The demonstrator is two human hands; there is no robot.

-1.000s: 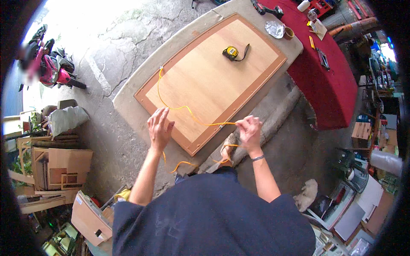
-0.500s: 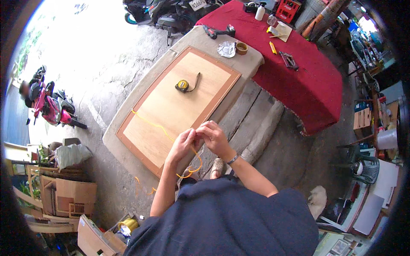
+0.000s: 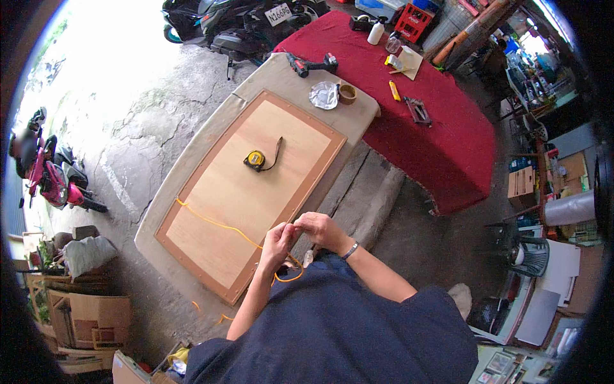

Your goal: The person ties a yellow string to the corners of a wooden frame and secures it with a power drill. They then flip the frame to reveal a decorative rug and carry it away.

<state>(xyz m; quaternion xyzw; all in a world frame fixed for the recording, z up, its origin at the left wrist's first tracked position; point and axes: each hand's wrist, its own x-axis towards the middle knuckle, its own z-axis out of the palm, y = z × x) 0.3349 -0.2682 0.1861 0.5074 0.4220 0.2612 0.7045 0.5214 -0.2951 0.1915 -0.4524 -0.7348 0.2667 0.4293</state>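
Drawn together within 1 second, left hand (image 3: 277,244) pinches yellow cord (image 3: 220,224), right hand (image 3: 324,231) presses fingers together; license plate (image 3: 277,15) lettered.

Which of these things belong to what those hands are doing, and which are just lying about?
In the job, apparently:
yellow cord, at the left hand and right hand;
framed wooden panel, under the cord;
perhaps the tape measure on it.

Seemingly just lying about:
cordless drill;
brown tape roll;
white bottle.
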